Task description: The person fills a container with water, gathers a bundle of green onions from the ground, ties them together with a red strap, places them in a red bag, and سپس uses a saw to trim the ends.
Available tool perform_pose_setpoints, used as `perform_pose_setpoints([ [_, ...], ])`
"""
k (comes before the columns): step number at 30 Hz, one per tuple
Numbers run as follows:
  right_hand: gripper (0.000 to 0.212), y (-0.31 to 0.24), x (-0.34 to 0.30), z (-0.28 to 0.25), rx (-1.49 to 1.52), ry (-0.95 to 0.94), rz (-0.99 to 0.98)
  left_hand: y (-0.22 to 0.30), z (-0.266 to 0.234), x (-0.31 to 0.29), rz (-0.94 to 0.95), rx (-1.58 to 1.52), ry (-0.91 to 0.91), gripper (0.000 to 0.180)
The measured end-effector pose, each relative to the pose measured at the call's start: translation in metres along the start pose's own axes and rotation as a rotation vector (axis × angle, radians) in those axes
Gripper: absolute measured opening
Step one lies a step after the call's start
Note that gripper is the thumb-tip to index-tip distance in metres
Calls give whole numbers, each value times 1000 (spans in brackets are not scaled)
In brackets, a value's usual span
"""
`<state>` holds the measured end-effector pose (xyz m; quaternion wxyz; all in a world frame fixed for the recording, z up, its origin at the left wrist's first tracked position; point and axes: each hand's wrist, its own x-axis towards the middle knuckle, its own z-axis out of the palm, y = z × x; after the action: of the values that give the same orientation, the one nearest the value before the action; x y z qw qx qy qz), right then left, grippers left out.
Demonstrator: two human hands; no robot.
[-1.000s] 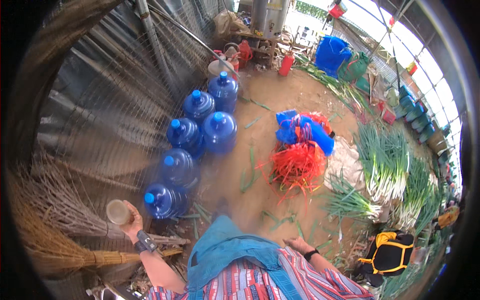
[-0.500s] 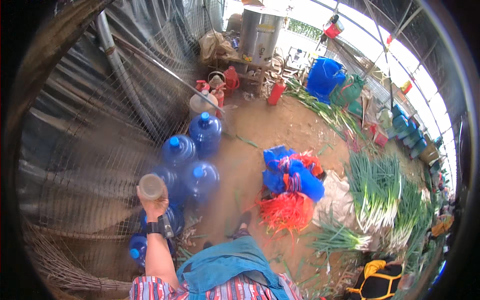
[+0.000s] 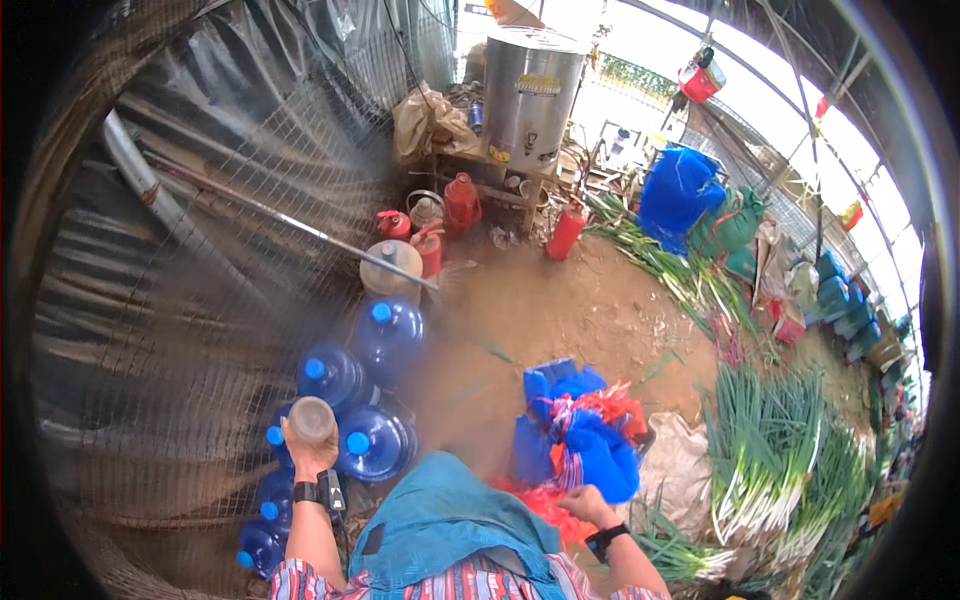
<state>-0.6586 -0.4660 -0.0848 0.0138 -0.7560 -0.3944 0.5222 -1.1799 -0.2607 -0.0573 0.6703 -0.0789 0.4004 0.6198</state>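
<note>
My left hand (image 3: pixel 308 452) is wrapped round a small upright container, its round cloudy, brownish top (image 3: pixel 312 419) facing up; it looks like a jar or lidded cup. It hangs over several big blue water jugs (image 3: pixel 376 443) with light-blue caps, which stand on the ground to my left. At the lower right, my right hand (image 3: pixel 590 506) hovers in front of a heap of red plastic strips (image 3: pixel 545 503). Its fingers are loosely bent and slightly apart, with nothing visible in them. Blue cloth-like bundles (image 3: pixel 602 452) lie just beyond that hand.
Green onions (image 3: pixel 765 450) lie in bunches at right beside a pale sack (image 3: pixel 672 465). Ahead are a large metal drum (image 3: pixel 533 100) on a stand, red thermos-like vessels (image 3: pixel 462 204), a red canister (image 3: pixel 566 232) and a whitish jug (image 3: pixel 390 270). Mesh and dark sheeting (image 3: pixel 200 300) wall the left.
My right hand has come into view from the lower edge. The view has shifted, so the drum and jugs sit lower in it. My left hand still holds the container.
</note>
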Motion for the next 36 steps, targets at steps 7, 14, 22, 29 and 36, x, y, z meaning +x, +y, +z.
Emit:
perform_pose_setpoints([
  [7, 39, -102, 67, -70, 553, -222, -40, -44, 135, 134, -41, -31, -29, 57],
  [14, 37, -123, 156, -152, 554, -38, 94, -93, 289, 284, -93, 65, -117, 54],
  [22, 37, -107, 270, -251, 541, 19, 208, -151, 429, 395, -76, -53, -82, 59],
  [29, 40, -91, 398, -434, -411, 12, -152, -140, 474, 463, 178, 776, -184, 56],
  [36, 38, -280, 543, -633, -70, 372, -246, -258, 507, 615, -196, 689, -3, 55],
])
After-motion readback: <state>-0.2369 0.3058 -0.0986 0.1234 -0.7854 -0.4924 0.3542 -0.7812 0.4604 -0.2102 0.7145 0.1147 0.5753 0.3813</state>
